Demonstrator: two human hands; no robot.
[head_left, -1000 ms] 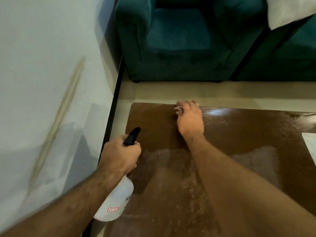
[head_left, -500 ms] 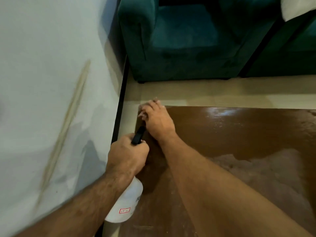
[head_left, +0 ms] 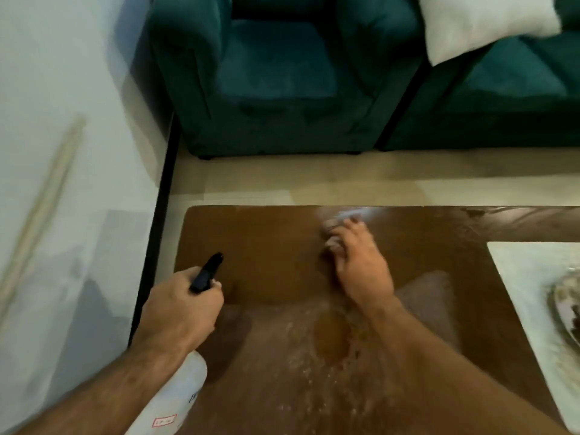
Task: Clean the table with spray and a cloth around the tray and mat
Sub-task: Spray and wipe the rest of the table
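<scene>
My left hand (head_left: 180, 312) grips the neck of a white spray bottle (head_left: 174, 400) with a black nozzle (head_left: 207, 271), held over the near left edge of the brown table (head_left: 257, 246). My right hand (head_left: 361, 262) presses down on the table near its far edge, blurred by motion; a cloth (head_left: 329, 229) is barely visible under the fingers. Wet streaks and droplets cover the table's near half. A white mat (head_left: 530, 277) lies at the right edge, with part of a tray (head_left: 568, 302) on it.
A white wall (head_left: 62, 152) with a black skirting strip runs along the left of the table. Beyond the far edge is a strip of beige floor (head_left: 314, 180), then a teal armchair (head_left: 276, 80) and a teal sofa with a white cushion (head_left: 483, 23).
My right hand swept from the table's far left corner back to the right along the far edge. The view shifted right, bringing the mat and tray into sight. My left hand kept its hold on the bottle.
</scene>
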